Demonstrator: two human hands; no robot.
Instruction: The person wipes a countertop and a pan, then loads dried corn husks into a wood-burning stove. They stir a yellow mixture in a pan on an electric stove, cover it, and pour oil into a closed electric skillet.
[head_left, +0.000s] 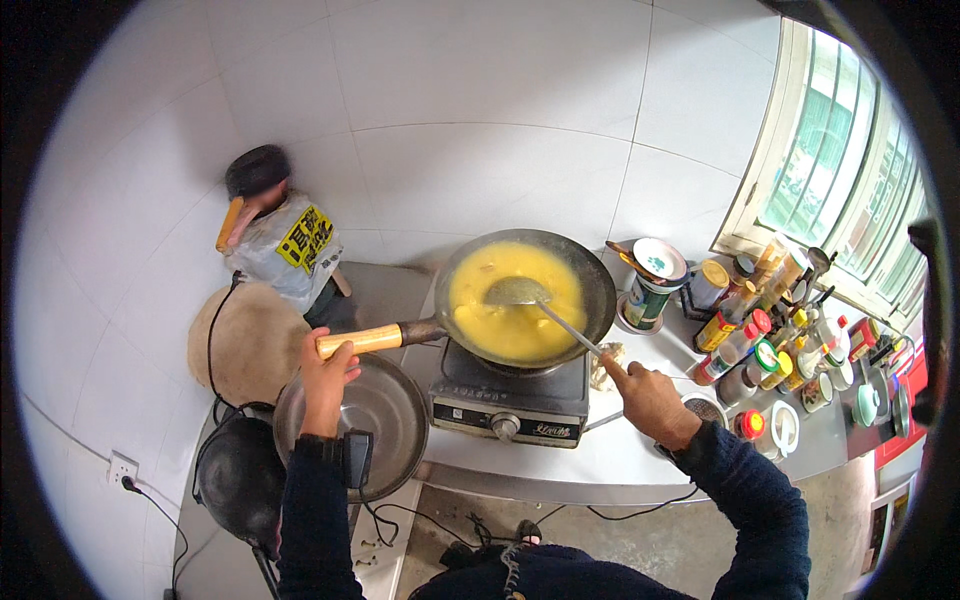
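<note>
A dark wok (604, 315) with yellow soup (480, 330) in it sits on a single-burner stove (510, 401) with a front knob. The wok's wooden handle (367, 340) points left, and my left hand (328, 375) is at its end, thumb and fingers around it. With my right hand (656, 401) I grip the metal shaft of a ladle (568, 328). The ladle's bowl is at the soup's surface, near the middle of the wok. How firmly the left hand holds the handle is hard to tell.
A wide metal pan (397, 420) lies under my left forearm, beside a black wok (240, 472) and a round brown board (247, 337). Bottles and jars (739, 382) crowd the counter at right. A can (645, 304) bearing a plate stands by the wok. Cables trail below.
</note>
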